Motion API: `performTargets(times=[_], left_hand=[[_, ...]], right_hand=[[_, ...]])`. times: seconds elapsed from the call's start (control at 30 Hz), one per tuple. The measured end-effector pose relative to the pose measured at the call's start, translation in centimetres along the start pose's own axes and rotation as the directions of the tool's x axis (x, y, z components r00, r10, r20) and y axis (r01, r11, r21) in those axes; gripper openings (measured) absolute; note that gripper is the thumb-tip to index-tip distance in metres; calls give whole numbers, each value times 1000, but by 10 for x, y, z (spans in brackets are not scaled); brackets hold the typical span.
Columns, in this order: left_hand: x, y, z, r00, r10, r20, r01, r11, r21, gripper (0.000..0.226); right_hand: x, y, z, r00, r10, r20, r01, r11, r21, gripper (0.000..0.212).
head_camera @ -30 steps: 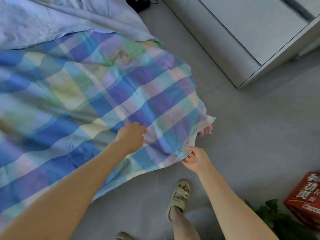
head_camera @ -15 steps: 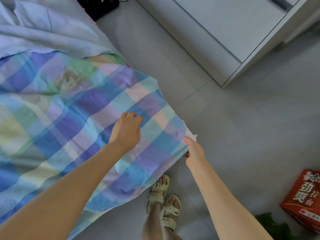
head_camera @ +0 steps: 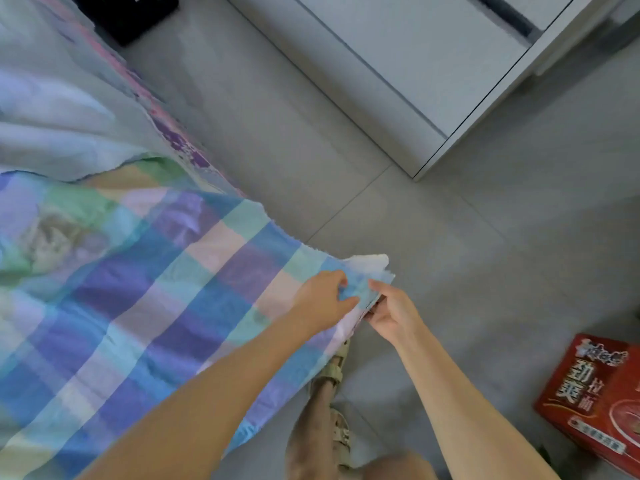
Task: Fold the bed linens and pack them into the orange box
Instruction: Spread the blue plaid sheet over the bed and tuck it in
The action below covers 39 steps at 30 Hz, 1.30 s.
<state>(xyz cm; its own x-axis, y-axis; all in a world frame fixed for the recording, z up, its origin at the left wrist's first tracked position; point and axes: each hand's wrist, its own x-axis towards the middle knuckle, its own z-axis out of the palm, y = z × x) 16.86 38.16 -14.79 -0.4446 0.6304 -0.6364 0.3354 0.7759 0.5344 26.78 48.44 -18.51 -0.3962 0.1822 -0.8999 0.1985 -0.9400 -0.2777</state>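
Checked bedsheet [head_camera: 166, 299]: left hand [head_camera: 320, 301] has slid to the corner beside right hand [head_camera: 393, 315], both pinching it, seemingly readying a fold

Left hand [head_camera: 322, 301] and right hand [head_camera: 394, 315] close together, both apparently pinching sheet [head_camera: 173, 289]
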Motion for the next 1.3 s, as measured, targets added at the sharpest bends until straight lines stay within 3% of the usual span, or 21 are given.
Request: performTargets(times=[0.07, 0.3, 0.37, 0.43, 0.53, 0.6, 0.73, 0.83, 0.9, 1.03, 1.13, 1.2, 1.3], left_hand=[[10, 22, 8, 1000, 7, 28, -9, 998, 57, 55], [18, 49, 29, 996, -14, -84, 45, 926, 376, 31], [22, 53, 33, 993, -23, -117, 70, 905, 420, 28], [25, 59, 35, 975, -21, -222, 118, 894, 432, 32], [33, 63, 46, 951, -91, -295, 212, 887, 411, 44], [31, 69, 54, 924, -149, -351, 277, 895, 349, 43], [18, 78, 62, 891, -130, -435, 300, 887, 351, 37], [11, 82, 67, 842, -65, -536, 289, 892, 346, 26], [6, 87, 65, 772, -71, -631, 323, 900, 293, 8], [-13, 92, 60, 585, -189, -789, 313, 950, 5, 28], [-36, 103, 47, 461, -221, -859, 301, 950, -83, 28], [-49, 123, 37, 422, -143, -895, 246, 968, -39, 26], [-54, 165, 23, 434, 104, -895, 139, 974, 181, 16]], right_hand=[[8, -17, 3, 999, 27, 24, -26, 1000, -15, 17], [17, -53, 0, 992, 125, 15, -113, 934, -338, 35], [21, -62, 3, 993, 119, -14, -115, 914, -388, 28], [26, -72, 5, 991, 134, -9, -124, 887, -445, 14], [28, -87, 7, 981, 195, 23, -155, 843, -516, 13], [27, -95, 4, 974, 225, 32, -171, 818, -549, 13], [21, -110, 4, 964, 255, 74, -158, 776, -610, 7], [17, -115, 6, 955, 275, 116, -144, 765, -627, 7], [14, -117, 8, 945, 285, 161, -128, 775, -619, 10], [8, -119, 6, 939, 275, 207, -89, 774, -627, 12], [1, -120, -6, 970, 137, 200, 46, 705, -708, 14], [-6, -119, -25, 981, 58, 187, 111, 623, -775, 14], [-18, -122, -55, 991, 37, 126, 81, 582, -809, 14]])
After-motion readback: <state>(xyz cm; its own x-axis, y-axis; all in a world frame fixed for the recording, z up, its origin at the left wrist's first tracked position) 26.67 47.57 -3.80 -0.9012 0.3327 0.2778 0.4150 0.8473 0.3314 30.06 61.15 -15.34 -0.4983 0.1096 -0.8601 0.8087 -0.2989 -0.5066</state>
